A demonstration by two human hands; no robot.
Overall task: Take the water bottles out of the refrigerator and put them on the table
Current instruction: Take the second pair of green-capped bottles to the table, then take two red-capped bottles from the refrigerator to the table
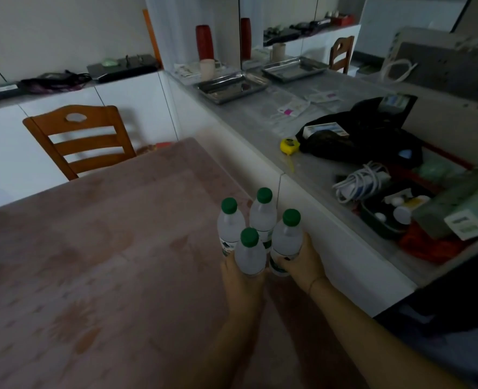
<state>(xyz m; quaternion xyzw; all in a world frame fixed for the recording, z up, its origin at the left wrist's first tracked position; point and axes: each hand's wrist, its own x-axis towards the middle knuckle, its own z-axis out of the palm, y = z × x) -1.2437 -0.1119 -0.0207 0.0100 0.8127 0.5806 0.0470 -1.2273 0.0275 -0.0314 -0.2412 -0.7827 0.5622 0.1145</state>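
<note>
worktop (97,262): pink cloth, wooden chair (78,141) behind.
left hand (242,272): grasping two water bottles (250,252).
right hand (302,259): grasping the other two.
bottles: upright, clustered over worktop's right edge.
step: setting down; next, lower level, release.

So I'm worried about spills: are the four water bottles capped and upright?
Capped and upright. All four water bottles show green caps on top, necks pointing up, clustered between the left hand and right hand.

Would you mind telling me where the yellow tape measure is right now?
In the head view, the yellow tape measure lies on the grey counter right of the table, just left of the black bag.
</note>
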